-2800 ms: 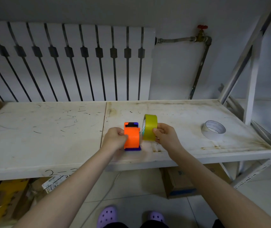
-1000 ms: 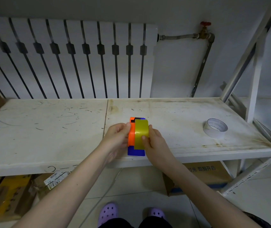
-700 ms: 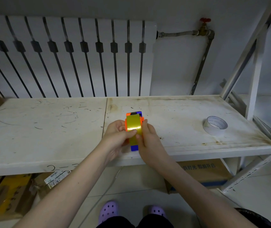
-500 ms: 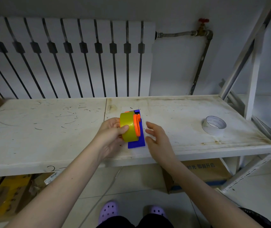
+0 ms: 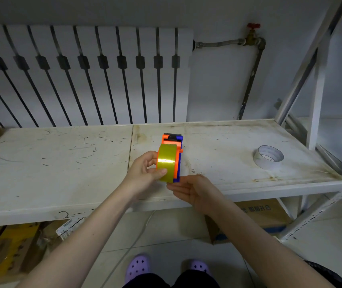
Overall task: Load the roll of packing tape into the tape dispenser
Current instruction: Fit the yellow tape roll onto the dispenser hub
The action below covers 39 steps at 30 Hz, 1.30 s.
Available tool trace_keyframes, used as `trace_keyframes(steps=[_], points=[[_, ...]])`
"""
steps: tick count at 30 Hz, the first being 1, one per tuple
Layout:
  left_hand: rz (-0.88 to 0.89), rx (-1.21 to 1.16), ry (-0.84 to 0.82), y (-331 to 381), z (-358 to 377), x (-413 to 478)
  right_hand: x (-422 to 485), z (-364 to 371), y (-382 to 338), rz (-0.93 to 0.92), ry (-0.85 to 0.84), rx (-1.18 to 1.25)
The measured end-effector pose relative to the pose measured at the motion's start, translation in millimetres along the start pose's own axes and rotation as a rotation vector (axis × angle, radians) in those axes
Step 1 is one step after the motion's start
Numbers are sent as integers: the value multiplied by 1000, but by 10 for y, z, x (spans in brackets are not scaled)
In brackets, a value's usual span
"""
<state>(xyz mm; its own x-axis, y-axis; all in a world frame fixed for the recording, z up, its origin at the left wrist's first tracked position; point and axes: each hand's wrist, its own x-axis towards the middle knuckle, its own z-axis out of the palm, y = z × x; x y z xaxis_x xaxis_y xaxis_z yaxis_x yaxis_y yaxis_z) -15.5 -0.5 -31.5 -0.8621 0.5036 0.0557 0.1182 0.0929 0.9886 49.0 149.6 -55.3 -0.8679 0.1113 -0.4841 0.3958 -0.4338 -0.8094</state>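
Observation:
The yellow-green roll of packing tape (image 5: pixel 166 162) sits on the orange and blue tape dispenser (image 5: pixel 177 150), held a little above the white shelf (image 5: pixel 62 163). My left hand (image 5: pixel 144 173) grips the roll and dispenser from the left, thumb across the tape's lower face. My right hand (image 5: pixel 193 189) lies palm up just below the dispenser's blue bottom end, fingertips touching or nearly touching it, fingers apart.
A white tape roll (image 5: pixel 268 156) lies flat on the shelf at the right. A radiator (image 5: pixel 82 75) stands behind, white rack posts (image 5: pixel 317 90) rise at the right. Cardboard boxes (image 5: pixel 259 215) sit on the floor under the shelf.
The roll was brought from beside the dispenser onto it. My right hand let go of the roll and now lies under the dispenser's bottom end; my left hand turned the loaded dispenser.

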Motion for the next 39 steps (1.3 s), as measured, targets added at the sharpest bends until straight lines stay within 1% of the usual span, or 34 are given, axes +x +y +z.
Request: trace_keyframes(steps=[2,5,8,11,12,13,14,16,17,19,21,24,27,30,32,33,35,37,39], points=[[30,79,-48,-24,1,-29,23,-40,-9,47,-13,-26],[15,132,-87,-91,16,-46,66,-78,0,100,-3,-221],[-19,113,-103,-168,4,-45,95,-84,5,156,9,-354],[-73,89,-126,-249,-33,-51,88,-79,-35,153,46,-525],[-98,90,-132,-276,-54,-52,78,-85,-59,113,85,-638],[-125,89,-137,-302,-82,-50,78,-100,-81,26,144,-758],[-151,78,-137,-321,-112,-43,77,-118,-101,-103,221,-853],[-187,72,-142,-323,-167,-23,59,-139,-154,-392,369,-917],[-197,84,-148,-309,-181,-9,55,-132,-184,-496,405,-921],[-218,98,-148,-279,-184,21,85,-81,-247,-593,405,-964],[-254,121,-115,-237,-164,48,148,-1,-300,-624,381,-1017],[-299,154,-86,-169,-94,86,244,102,-366,-608,344,-1094],[-318,228,-30,-108,36,126,328,167,-421,-533,301,-1145],[-247,476,91,-90,166,167,376,202,-457,-469,287,-1189],[-171,609,138,-90,169,184,381,195,-457,-420,273,-1217],[-146,639,143,-92,141,201,378,184,-454,-397,268,-1227],[-135,691,98,-73,67,229,346,159,-442,-355,278,-1233],[-147,745,25,-41,10,244,317,139,-431,-347,319,-1228],[-149,775,-10,0,12,231,290,143,-425,-352,380,-1225]])
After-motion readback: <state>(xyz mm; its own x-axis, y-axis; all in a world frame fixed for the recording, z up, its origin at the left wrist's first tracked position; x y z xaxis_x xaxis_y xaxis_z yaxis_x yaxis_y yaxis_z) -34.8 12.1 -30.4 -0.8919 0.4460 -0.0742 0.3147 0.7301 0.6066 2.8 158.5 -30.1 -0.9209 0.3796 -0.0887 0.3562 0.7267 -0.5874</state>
